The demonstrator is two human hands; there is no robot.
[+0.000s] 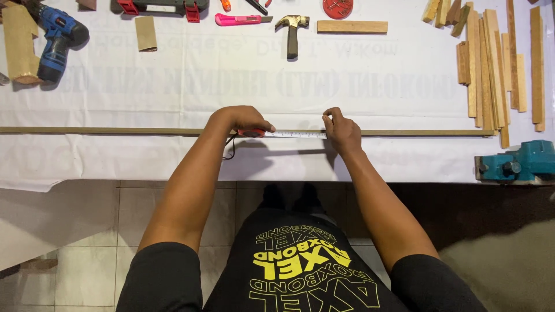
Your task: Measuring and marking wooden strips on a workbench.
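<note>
Black fabric with yellow print covers the person's lap at the bottom of the view, and 2 bare forearms reach up from it to the work surface; below them lies a pale tiled floor, with a grey-brown patch at the lower right. Beyond the tiles a table draped in a white sheet, faint grey lettering showing through it, fills the upper half.

A long thin wooden strip runs across the sheet from the left edge almost to the right; the left hand is closed over a red tape measure case resting on the strip, a dark loop hanging below it; the right hand pinches the end of the white tape blade, fingers together, pressing it onto the strip just beside.

Along the far edge lie a blue cordless drill, a brown paper piece, a pink utility knife, a claw hammer, a short wood block and a round red item; a stack of wooden slats sits at the right, and a teal power tool near the right front edge.
</note>
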